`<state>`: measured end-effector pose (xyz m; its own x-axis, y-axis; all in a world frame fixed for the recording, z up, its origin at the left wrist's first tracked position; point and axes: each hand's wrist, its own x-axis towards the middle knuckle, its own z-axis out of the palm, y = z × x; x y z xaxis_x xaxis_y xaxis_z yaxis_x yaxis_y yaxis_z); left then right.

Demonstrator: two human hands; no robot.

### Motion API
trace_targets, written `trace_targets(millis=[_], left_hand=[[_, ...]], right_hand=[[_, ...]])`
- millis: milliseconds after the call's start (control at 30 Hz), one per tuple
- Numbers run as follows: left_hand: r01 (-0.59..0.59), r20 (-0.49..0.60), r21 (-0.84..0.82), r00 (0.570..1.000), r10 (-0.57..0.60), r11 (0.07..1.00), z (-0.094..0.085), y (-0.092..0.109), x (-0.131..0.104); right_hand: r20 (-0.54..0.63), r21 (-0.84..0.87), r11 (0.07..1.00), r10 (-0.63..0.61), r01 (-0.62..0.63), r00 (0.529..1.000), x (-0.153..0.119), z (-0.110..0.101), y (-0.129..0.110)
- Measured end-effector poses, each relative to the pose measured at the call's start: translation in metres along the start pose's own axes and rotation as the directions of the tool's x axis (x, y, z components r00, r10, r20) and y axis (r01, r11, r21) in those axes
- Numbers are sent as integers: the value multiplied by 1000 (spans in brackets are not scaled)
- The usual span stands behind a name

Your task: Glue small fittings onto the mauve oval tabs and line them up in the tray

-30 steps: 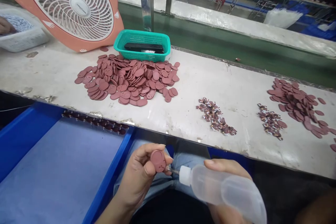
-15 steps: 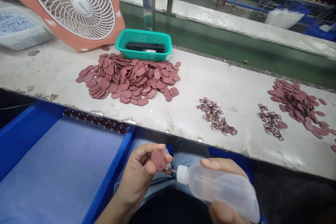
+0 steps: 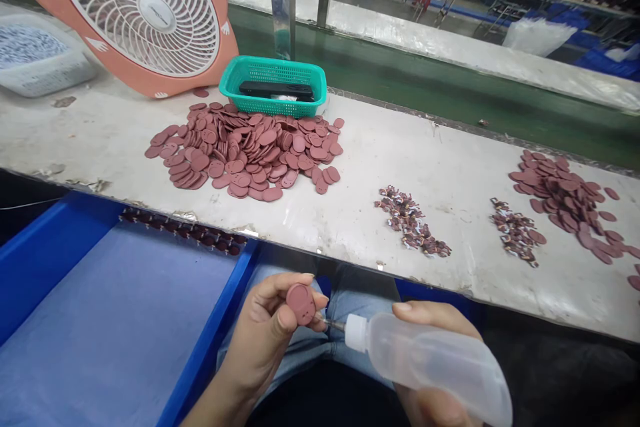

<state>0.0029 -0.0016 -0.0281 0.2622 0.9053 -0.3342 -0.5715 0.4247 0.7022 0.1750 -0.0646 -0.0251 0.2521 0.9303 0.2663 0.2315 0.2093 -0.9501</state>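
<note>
Between the fingers and thumb of my left hand (image 3: 267, 320) is a small reddish-brown oval disc (image 3: 301, 303), its face with little holes turned up towards me. My right hand (image 3: 440, 347) is wrapped round a translucent squeeze bottle (image 3: 430, 357) with a white cap (image 3: 356, 332). The bottle lies nearly level, and its thin metal nozzle (image 3: 334, 324) points at the lower right edge of the disc. Whether the tip touches the disc I cannot tell. Both hands are over my lap, in front of the table's edge.
Many like discs lie in a large pile (image 3: 250, 153) and a right-hand pile (image 3: 570, 200). Small brown figures (image 3: 413, 220) lie in two clusters. Behind are a green basket (image 3: 273, 107), an orange fan (image 3: 145, 83) and a white tub (image 3: 45, 73). A blue drawer (image 3: 205, 340) juts out at left.
My right hand has drawn the bottle a little to the right, so the nozzle has backed away from the disc's holes. My left hand and the disc have barely moved.
</note>
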Motion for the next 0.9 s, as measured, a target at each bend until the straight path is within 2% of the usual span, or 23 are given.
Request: trace_targets(millis=[100,167,267,500,833,900], left_hand=[[-21,16,-1,1000,21,1000,0,0,1],[-17,-20,3,1000,17,1000,3,1,-1],[-15,-44,11,999,15,1000,6,3,-3],[-6,-29,18,1000,6,1000,6,5,-3],[-25,-20,14,999,25,1000,6,5,-2],[-33,-1,16,999,33,999,3,3,-1]], right_hand=[[-102,62,996,-58,65,993,6,4,-7],[-115,54,997,-56,63,992,10,6,-9],[-114,67,996,-56,64,992,12,7,-9],[-82,79,993,-79,85,993,15,8,-11],[-157,95,986,-120,136,980,11,6,-3],[-109,69,991,-103,111,989,11,5,-3]])
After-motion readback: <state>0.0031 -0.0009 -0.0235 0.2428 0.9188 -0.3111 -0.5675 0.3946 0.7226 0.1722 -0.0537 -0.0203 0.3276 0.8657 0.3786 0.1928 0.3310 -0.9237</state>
